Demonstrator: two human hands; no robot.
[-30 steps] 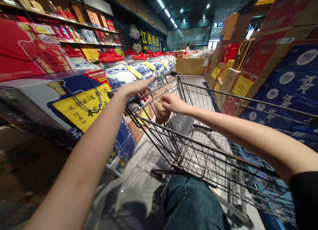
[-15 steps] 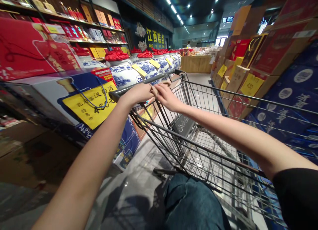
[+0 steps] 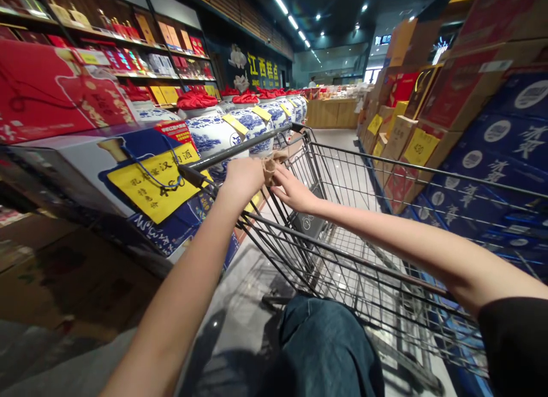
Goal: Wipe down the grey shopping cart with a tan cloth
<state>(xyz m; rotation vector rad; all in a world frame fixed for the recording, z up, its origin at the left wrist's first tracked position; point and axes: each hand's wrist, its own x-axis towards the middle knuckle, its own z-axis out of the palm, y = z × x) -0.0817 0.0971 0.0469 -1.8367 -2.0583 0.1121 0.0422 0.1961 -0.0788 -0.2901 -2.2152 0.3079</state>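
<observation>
Crumpled brown cloth [image 3: 269, 167] is just beside the shopping cart handle [image 3: 229, 152], on the basket side; right hand [image 3: 297, 192] seems to pinch its near folds, left hand [image 3: 245, 177] touches it, fingers hidden, grip can't be told. Probably light, limp, not fragile, low slip risk; best held by the bunched folds, loose end gathered in.
</observation>
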